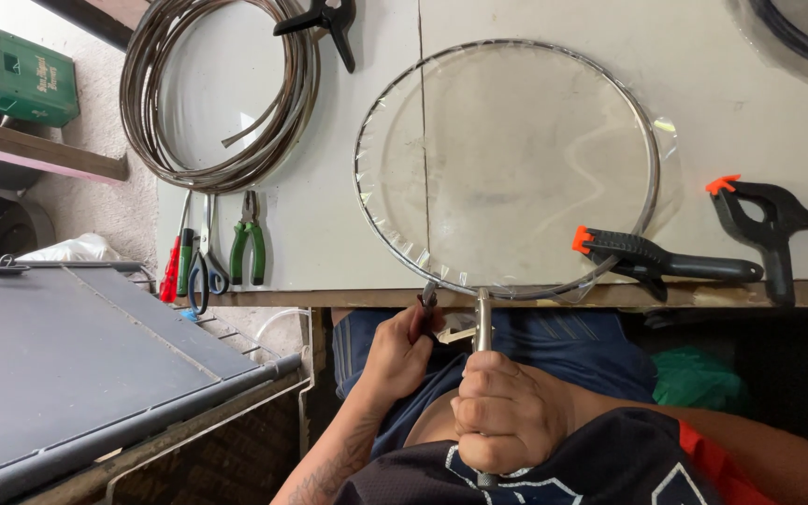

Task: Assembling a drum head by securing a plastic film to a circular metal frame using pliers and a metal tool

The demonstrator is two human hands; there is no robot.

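Right hand (507, 411) fisted round metal tool (483, 323) at hoop (507, 168) edge; left hand (402, 351) pinching small pliers (429, 297).

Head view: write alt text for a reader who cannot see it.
A person's left hand and right hand each grip a metal tool at the near edge of a round metal hoop covered with clear film, which lies on a pale workbench. Two black spring clamps sit at its right; pliers, scissors and a coil of metal strip lie left.
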